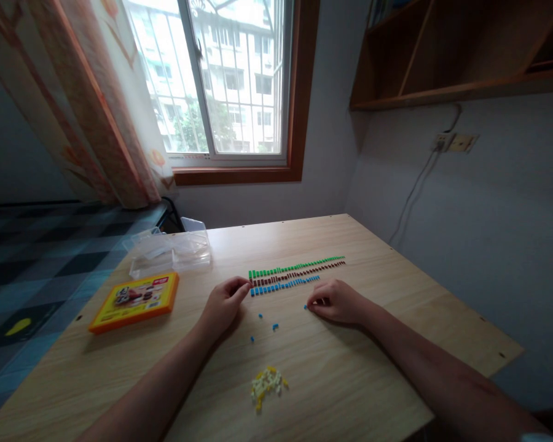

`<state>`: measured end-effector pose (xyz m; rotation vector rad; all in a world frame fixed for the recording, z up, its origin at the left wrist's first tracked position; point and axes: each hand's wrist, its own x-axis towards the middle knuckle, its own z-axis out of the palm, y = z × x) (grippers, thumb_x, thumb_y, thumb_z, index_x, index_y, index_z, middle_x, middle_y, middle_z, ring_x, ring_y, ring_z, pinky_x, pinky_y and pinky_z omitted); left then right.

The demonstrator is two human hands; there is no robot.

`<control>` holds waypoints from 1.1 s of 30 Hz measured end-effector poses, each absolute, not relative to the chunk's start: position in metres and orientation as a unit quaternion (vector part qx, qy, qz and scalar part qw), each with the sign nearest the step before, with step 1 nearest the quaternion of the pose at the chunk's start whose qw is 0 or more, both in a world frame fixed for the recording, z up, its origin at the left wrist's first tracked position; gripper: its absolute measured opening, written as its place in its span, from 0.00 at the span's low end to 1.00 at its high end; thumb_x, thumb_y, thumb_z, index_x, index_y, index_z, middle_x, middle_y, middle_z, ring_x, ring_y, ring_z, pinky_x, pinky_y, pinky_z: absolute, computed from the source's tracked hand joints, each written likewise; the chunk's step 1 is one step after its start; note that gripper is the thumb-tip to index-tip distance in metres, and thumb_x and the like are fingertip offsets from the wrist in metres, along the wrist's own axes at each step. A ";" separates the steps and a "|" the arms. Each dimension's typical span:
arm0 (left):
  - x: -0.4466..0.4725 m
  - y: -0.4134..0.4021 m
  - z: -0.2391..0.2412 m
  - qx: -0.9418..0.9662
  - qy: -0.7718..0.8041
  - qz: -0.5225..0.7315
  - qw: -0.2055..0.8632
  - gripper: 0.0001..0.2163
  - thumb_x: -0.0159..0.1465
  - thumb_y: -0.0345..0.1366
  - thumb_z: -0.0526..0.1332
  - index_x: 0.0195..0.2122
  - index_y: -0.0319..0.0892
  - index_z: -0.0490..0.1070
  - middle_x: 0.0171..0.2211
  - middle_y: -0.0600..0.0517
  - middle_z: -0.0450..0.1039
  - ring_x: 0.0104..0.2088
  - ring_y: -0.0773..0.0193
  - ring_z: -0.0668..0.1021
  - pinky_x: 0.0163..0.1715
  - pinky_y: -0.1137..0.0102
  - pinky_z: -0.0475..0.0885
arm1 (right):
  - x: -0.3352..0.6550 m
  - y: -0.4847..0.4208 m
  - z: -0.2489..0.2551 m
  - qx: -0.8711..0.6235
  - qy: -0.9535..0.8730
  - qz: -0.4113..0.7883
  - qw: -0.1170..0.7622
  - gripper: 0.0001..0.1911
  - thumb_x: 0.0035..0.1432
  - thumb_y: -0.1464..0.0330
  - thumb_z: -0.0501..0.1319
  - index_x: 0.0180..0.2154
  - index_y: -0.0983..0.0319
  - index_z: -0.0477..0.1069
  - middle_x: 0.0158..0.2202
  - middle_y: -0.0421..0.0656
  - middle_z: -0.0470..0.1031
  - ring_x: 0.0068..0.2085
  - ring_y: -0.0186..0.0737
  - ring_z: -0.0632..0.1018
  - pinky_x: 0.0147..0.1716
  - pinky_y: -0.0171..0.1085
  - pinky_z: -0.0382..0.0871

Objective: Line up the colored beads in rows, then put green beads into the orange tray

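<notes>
Three rows of tiny beads lie on the wooden table (pixel 373 344): a green row (pixel 299 267), a brown row (pixel 299 274) and a blue row (pixel 286 285). My left hand (pixel 223 304) rests at the left end of the rows, fingers curled with the tips touching near the brown beads. My right hand (pixel 336 302) lies just below the blue row's right end, fingers pinched at a small blue bead. A few loose blue beads (pixel 274 326) lie between my hands. A small heap of yellow and white beads (pixel 267 383) sits nearer to me.
An orange box (pixel 136 301) lies at the table's left. Behind it stands a clear plastic tray (pixel 170 250). A window and a curtain are behind the table. A wall with a shelf, a socket and a cable runs along the right.
</notes>
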<state>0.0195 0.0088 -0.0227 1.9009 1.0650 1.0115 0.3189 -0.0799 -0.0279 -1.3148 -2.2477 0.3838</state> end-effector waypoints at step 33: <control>0.018 0.009 -0.020 0.738 0.422 0.389 0.357 0.16 0.58 0.49 0.60 0.30 0.42 0.78 0.31 0.49 0.82 0.36 0.54 0.80 0.41 0.65 0.73 | 0.382 -0.056 -0.034 -0.606 -0.745 0.095 0.261 0.12 0.61 0.63 0.61 0.39 0.57 0.83 0.34 0.43 0.81 0.35 0.39 0.77 0.35 0.34 0.67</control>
